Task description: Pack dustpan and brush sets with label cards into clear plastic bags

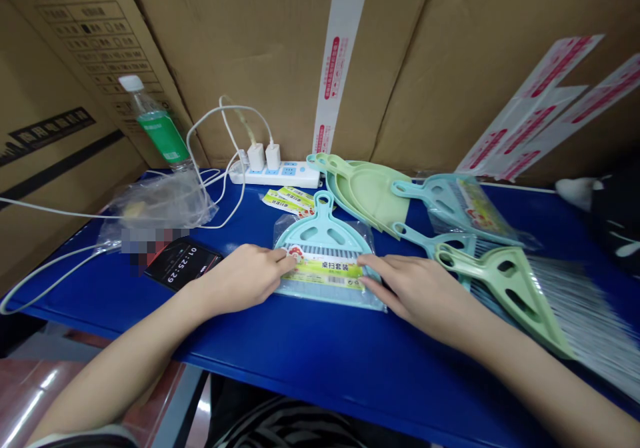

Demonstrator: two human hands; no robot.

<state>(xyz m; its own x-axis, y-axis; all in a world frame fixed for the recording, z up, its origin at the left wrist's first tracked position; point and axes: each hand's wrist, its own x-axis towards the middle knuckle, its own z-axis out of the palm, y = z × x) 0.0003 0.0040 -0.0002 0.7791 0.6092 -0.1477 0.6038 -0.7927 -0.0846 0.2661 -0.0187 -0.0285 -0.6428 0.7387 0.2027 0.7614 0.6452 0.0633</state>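
Blue dustpan (325, 241) in a clear bag — its side edges hide under the left hand (245, 278) and right hand (420, 289), both resting open on its green label (327, 271).

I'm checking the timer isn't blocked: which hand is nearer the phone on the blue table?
Left. The left hand rests on the left edge of the packaged dustpan set, just right of the phone. The right hand lies on its right side, farther away.
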